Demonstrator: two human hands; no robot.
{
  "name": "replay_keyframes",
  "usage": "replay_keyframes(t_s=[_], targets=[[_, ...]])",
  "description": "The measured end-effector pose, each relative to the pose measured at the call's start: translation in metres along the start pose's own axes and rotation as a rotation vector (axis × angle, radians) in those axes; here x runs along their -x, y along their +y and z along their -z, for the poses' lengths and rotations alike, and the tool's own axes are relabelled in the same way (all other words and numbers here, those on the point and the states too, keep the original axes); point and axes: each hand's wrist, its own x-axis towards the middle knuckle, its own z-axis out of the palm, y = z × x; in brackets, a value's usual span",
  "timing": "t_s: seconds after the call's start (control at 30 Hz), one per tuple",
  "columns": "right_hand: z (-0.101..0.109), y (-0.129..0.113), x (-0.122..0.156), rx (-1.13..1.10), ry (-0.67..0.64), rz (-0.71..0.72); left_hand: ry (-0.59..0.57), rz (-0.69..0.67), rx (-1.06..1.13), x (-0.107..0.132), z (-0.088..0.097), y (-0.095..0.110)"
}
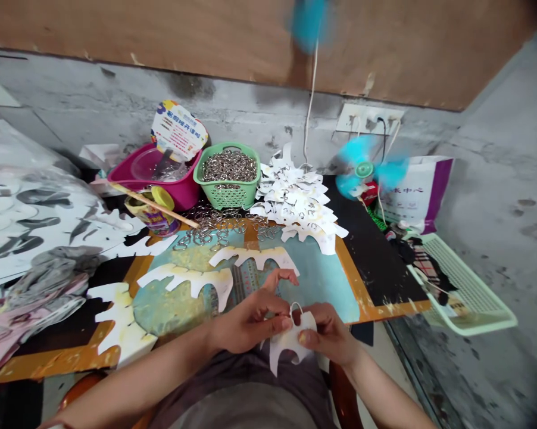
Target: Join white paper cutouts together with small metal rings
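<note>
Both hands meet just in front of my lap at the near edge of the table. My right hand (pixel 328 333) pinches a small white paper cutout (pixel 290 345) by its top. My left hand (pixel 250 322) pinches a thin metal ring (pixel 295 308) at the cutout's upper edge, one finger raised. More white cutouts (pixel 192 280) lie flat on the blue sheet (pixel 322 280) in front of my hands. A heap of finished-looking cutouts (pixel 297 205) lies further back, and loose metal rings (pixel 210 229) are scattered beside it.
A green basket (pixel 228 193) full of rings stands at the back, a pink tub (pixel 183 190) left of it. A spinning blue fan (pixel 362 170) stands at back right, a pale green tray (pixel 474 298) on the right. Printed sheets (pixel 31 214) pile up on the left.
</note>
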Motion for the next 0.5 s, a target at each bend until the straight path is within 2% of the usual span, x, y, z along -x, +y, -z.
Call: replay_keyframes(t_s=[0.13,0.23,0.33,0.43,0.5], targets=[[0.01,-0.005,0.002,-0.081,0.048,-0.022,0.089,0.02,0.085,-0.002,0.0,-0.005],[0.008,-0.014,-0.002,0.007,0.108,-0.045,0.143,0.031,0.093,-0.002,0.002,-0.007],[0.001,-0.011,-0.005,0.068,0.117,0.009,0.108,0.02,0.063,0.001,0.001,-0.006],[0.001,0.004,-0.003,-0.044,0.072,0.055,0.016,-0.002,0.046,0.004,-0.002,-0.005],[0.006,0.01,0.0,-0.089,0.025,0.043,0.029,0.0,0.054,0.006,-0.002,-0.007]])
